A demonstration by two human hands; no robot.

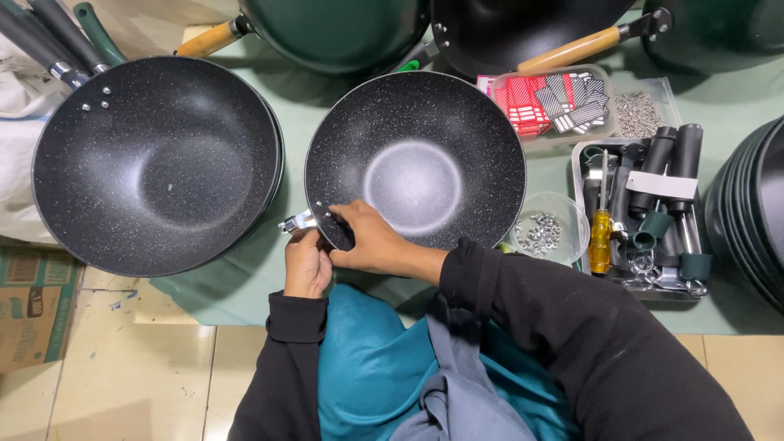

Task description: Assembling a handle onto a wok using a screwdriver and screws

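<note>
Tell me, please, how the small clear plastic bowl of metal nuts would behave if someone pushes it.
The small clear plastic bowl looks thin and light, so it would probably slide easily on the green table cover. Its loose metal nuts would likely shift and rattle. It sits close to the metal tool tray, which might stop it.

Head view, single: worn camera, facing steeply down, close over the surface [245, 294]; lap at bottom edge, pans reaching top edge.
</note>
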